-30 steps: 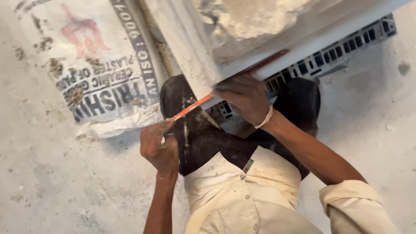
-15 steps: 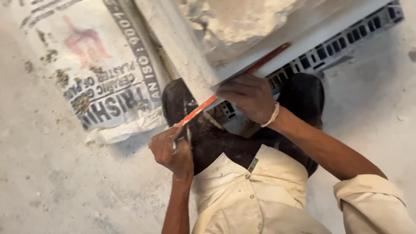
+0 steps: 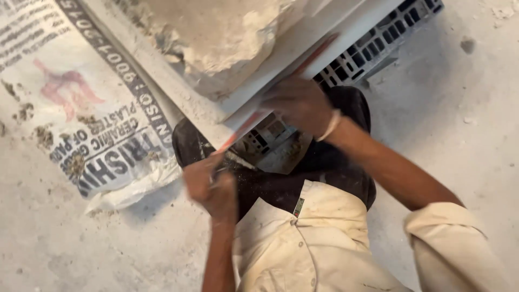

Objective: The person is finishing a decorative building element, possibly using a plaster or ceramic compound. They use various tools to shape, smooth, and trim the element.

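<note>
Your right hand (image 3: 300, 103) lies flat, palm down, on a long red straightedge (image 3: 270, 105), pressing it against the near edge of a pale tile (image 3: 303, 51). The fingers are spread over the straightedge rather than curled round it, so this grip is a hold-down and not a pinch. A light band sits on that wrist, and the rolled cream sleeve (image 3: 454, 243) shows at the near right.

Your left hand (image 3: 208, 186) is at the near left end of the straightedge, closed in a fist around a thin tool whose tip sits just beside the red edge. The hand is blurred, so you cannot tell what kind of tool it is, only that the grip is pressed together around it.

The tile runs diagonally from the far right down toward the middle. It rests on a grey plastic crate (image 3: 378, 46) with a lattice side, which shows under the tile to the far right. A lump of dried plaster (image 3: 216, 48) sits on top of the tile, far from your hands.

To the left, a printed white sack (image 3: 92, 124) lies flat on the dusty concrete floor (image 3: 459, 135), its near corner crumpled. Your dark trousers (image 3: 281, 184) and cream shirt (image 3: 308, 243) fill the near middle, directly beneath the tile's near edge.
</note>
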